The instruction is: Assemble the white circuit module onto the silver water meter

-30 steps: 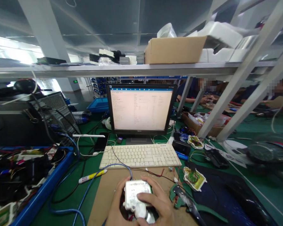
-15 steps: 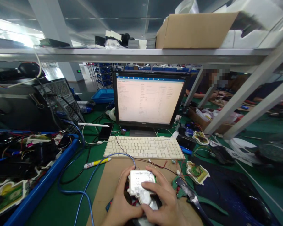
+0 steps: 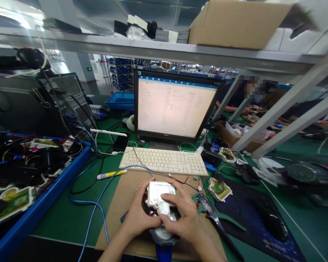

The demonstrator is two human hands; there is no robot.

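Note:
A small white plastic module point(image 3: 159, 193) with a printed label sits on a round dark device point(image 3: 163, 234) over a brown cardboard sheet point(image 3: 125, 203). My left hand point(image 3: 138, 218) cups the module's left side. My right hand point(image 3: 183, 218) lies over its right side, with fingers pressed on the white top. Thin red and black wires point(image 3: 177, 181) and a blue cable point(image 3: 98, 203) run from the module toward the white keyboard point(image 3: 164, 162).
A monitor point(image 3: 175, 107) with a light window stands behind the keyboard. A blue tray point(image 3: 35, 211) of wired parts lies at left, near a yellow-white pen point(image 3: 111, 175). A dark mouse pad point(image 3: 259, 222), circuit boards point(image 3: 219, 189) and other people at the right bench are in view.
The view has tilted downward, so my hands and the module sit higher in the picture and my forearms show. Both hands have kept their grip on the module.

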